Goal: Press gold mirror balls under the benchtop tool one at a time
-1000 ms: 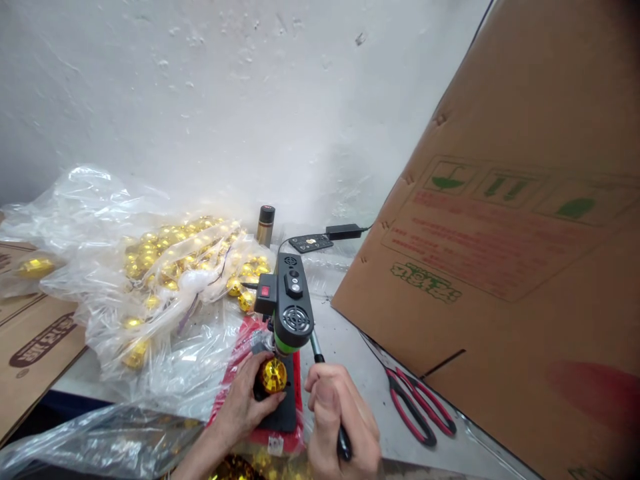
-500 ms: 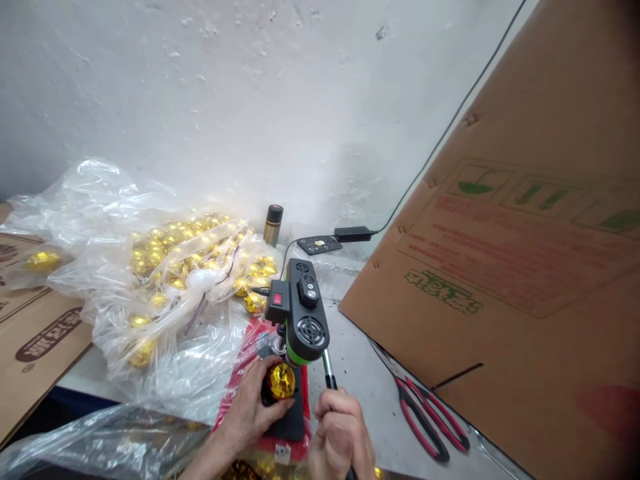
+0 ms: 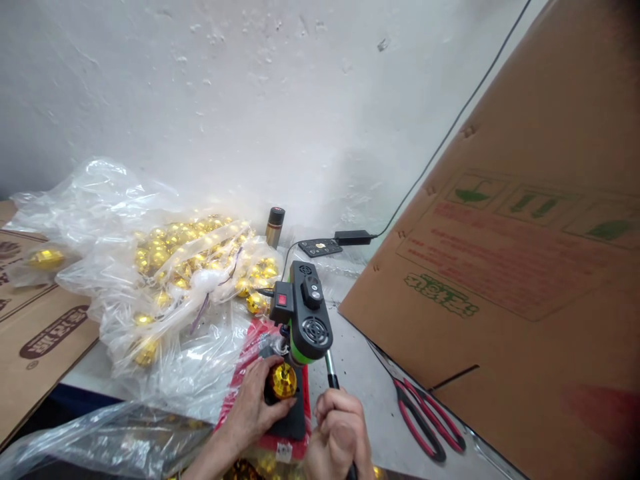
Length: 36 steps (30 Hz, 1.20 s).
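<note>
My left hand [image 3: 257, 400] is curled around a gold faceted ball [image 3: 284, 382], thumb on the near side and fingers on the far side. The ball rests over the black base plate [image 3: 290, 427] of a small bench machine, right under its head. That black and green machine [image 3: 311, 313] resembles a mini drill press, with a red switch on its side box. Closed in a fist, my right hand [image 3: 340, 433] grips the black-ended lever handle [image 3: 333, 380] at the machine's right. Whether a bit touches the ball cannot be made out.
Clear plastic bags [image 3: 115, 267] with several gold balls [image 3: 170, 247] spread on the left. Red-handled scissors [image 3: 425, 420] lie at right, beside a large leaning cardboard box [image 3: 500, 267]. Behind the machine are a dark spray can [image 3: 274, 227] and a black power adapter [image 3: 353, 237].
The view has shifted slightly. My left hand still holds the ball under the machine's head, and my right hand keeps its grip on the lever with little visible movement.
</note>
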Each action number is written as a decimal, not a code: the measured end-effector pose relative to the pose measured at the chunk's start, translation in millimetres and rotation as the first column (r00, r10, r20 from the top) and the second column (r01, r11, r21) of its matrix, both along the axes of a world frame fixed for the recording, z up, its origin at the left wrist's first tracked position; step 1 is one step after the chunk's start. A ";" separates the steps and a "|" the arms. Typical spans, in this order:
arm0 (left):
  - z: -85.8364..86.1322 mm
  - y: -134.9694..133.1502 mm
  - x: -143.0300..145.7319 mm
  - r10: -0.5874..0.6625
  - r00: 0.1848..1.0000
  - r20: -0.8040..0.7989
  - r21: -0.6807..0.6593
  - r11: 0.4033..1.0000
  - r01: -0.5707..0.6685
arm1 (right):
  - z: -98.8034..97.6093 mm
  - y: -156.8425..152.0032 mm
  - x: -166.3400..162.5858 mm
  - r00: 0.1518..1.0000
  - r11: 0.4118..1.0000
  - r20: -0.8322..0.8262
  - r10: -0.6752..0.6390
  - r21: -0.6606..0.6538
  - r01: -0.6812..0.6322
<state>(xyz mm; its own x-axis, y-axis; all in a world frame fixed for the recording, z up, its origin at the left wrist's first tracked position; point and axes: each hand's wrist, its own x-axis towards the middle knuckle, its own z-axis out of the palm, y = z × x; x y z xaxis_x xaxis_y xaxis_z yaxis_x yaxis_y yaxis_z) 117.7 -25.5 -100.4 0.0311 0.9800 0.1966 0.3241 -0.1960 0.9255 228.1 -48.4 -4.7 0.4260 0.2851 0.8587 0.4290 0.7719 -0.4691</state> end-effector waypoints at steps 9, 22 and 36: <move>1.5 0.2 0.5 0.001 1.000 -0.004 0.009 1.000 -0.001 | -5.9 0.6 -1.6 0.999 1.000 -0.035 0.001 -0.021 -0.002; 7.2 -0.5 1.6 0.006 1.000 -0.014 0.013 1.000 -0.006 | -26.3 -2.7 -1.5 0.999 0.999 -0.003 0.039 -0.019 -0.039; -4.1 -12.6 -2.9 0.024 0.992 -0.127 0.141 0.990 -0.006 | 76.4 -9.8 16.8 0.992 0.971 0.061 0.107 -0.222 -0.091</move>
